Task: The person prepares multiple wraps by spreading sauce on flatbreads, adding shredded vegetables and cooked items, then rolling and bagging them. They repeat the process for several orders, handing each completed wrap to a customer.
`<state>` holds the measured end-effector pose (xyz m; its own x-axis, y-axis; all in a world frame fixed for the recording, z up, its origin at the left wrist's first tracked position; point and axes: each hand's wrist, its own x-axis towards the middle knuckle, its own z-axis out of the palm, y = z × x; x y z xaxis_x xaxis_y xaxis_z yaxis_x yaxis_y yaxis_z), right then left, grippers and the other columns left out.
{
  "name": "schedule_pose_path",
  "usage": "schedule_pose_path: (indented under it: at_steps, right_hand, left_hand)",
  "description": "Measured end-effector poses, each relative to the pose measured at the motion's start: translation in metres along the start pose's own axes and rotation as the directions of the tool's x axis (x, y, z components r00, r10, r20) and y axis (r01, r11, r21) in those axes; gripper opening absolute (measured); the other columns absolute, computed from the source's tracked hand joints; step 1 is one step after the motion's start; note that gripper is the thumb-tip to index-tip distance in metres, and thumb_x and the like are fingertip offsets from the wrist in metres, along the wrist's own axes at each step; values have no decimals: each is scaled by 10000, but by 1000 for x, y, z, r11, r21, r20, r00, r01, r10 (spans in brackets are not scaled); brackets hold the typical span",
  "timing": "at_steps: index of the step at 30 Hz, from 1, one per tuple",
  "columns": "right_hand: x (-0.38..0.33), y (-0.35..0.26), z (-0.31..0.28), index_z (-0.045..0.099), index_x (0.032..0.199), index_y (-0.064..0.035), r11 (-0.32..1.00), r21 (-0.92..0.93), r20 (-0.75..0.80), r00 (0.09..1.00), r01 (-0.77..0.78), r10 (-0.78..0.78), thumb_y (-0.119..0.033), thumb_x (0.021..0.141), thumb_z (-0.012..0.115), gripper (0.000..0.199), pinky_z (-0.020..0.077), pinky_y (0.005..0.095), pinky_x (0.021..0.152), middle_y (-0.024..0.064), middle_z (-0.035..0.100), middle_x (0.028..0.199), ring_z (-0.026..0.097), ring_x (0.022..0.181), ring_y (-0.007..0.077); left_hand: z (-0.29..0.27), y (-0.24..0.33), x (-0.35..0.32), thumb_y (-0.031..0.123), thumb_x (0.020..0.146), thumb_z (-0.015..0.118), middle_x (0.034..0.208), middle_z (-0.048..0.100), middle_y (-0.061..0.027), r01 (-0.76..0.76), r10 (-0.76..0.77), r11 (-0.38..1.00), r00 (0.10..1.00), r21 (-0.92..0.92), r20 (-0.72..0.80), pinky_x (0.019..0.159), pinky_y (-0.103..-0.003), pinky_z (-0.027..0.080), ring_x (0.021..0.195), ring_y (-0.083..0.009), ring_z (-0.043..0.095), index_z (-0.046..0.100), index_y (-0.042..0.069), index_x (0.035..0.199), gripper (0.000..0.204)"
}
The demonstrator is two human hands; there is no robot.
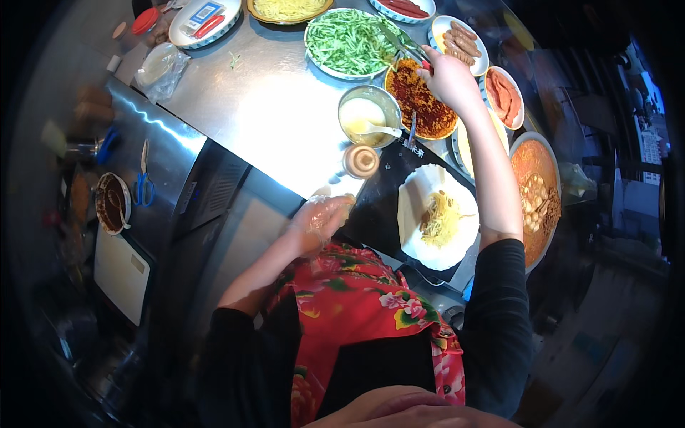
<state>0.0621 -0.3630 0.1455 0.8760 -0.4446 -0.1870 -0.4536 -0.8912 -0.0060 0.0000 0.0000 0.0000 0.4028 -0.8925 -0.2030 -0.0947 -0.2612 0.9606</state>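
My right hand [453,78] is closed round a pair of metal tongs [401,41] with red on the grip. The tongs' tips reach over a plate of shredded green cucumber [349,41]. In a clear plastic glove, my left hand [321,220] is by the counter's near edge, its fingers curled together; anything inside them is hidden. Between my arms a pale round flatbread [457,235] lies on a black surface, bearing a heap of yellowish shreds [440,220]. Below the right hand stands a dish of dark red chilli sauce [421,100] with a spoon in it.
A metal bowl [342,135] with pale liquid and a white spoon sits beside a brownish jar [361,162]. Sausages [462,41], pink meat slices [504,98] and a large orange stew pan [534,160] line the right. Blue scissors [144,187] and a sauce bowl [113,203] lie left.
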Motion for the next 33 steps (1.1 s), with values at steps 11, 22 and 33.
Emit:
schedule_pose_path:
  at_steps: [11, 22, 33]
  right_hand:
    - [-352, 88, 67, 519, 1444, -91, 807, 376, 356, 875, -456, 329, -216, 919, 702, 570, 529, 452, 861, 245, 679, 1053, 667, 990, 413]
    - [-394, 120, 124, 443, 1495, -100, 826, 305, 271, 874, -475, 403, -273, 886, 734, 697, 534, 461, 913, 250, 658, 1147, 663, 1044, 401]
    - [-158, 149, 167, 526, 1338, 62, 891, 429, -63, 979, -147, 192, -391, 963, 621, 596, 521, 454, 965, 296, 601, 1255, 632, 1133, 368]
  left_hand:
    - [68, 45, 23, 98, 1014, 541, 802, 613, -41, 205, -192, 978, 955, -33, 224, 618, -277, 480, 643, -114, 532, 648, 118, 1278, 286]
    - [90, 73, 22, 77, 1009, 543, 882, 630, -15, 167, -167, 986, 966, 17, 199, 656, -237, 482, 708, -69, 535, 652, 64, 1279, 291]
    - [32, 30, 5, 219, 1043, 563, 901, 635, -8, -28, -135, 956, 840, -290, -525, 645, -225, 460, 722, -72, 556, 645, 26, 1273, 311]
